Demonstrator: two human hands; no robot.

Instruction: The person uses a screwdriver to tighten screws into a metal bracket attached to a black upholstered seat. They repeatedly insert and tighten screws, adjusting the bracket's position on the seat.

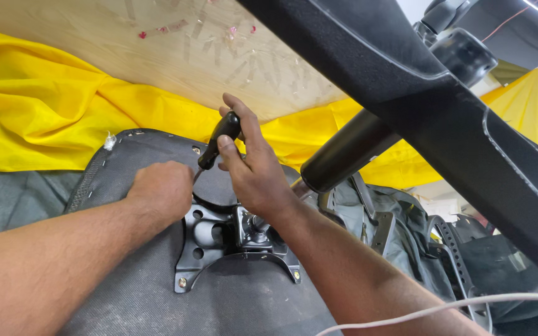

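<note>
My right hand (253,171) grips the screwdriver (219,140) upright; my left hand (160,186) (closed) steadies its tip at the metal plate (200,249)—press straight down.

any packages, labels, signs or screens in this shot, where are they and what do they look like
No packages, labels, signs or screens show. The nearest thing is scraps of clear tape with small red bits on the pale wooden board at the top; whether they carry print cannot be told.
</note>
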